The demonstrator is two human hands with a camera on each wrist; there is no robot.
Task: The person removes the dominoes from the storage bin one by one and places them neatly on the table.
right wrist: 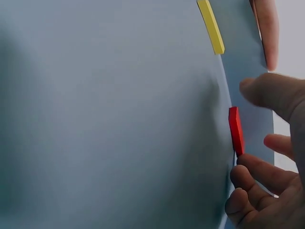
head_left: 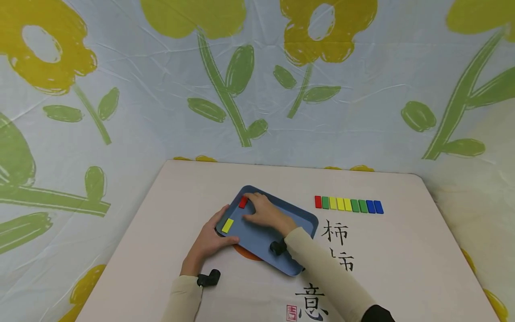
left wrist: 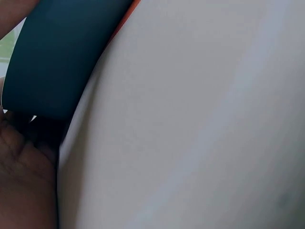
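Observation:
A blue tray (head_left: 257, 232) lies slanted on the table, and my left hand (head_left: 209, 239) grips its left corner, thumb along the near rim and fingers along the left side. In the left wrist view the outer wall of the tray (left wrist: 62, 57) sits among the fingers. My right hand (head_left: 265, 212) reaches over the tray beside a red block (head_left: 243, 202) near the left end. In the right wrist view a fingertip is right at one end of the red block (right wrist: 236, 131), while the thumb stands apart from it. A yellow block (head_left: 227, 225) lies in the tray near my left hand.
Right of the tray, a row of several red, green, yellow and blue blocks (head_left: 348, 205) lies on the table (head_left: 193, 179). Black Chinese characters (head_left: 311, 302), a red seal mark (head_left: 291, 313) and an orange print (head_left: 247, 253) show on the tabletop. Flower-patterned cloth (head_left: 153, 89) hangs around it.

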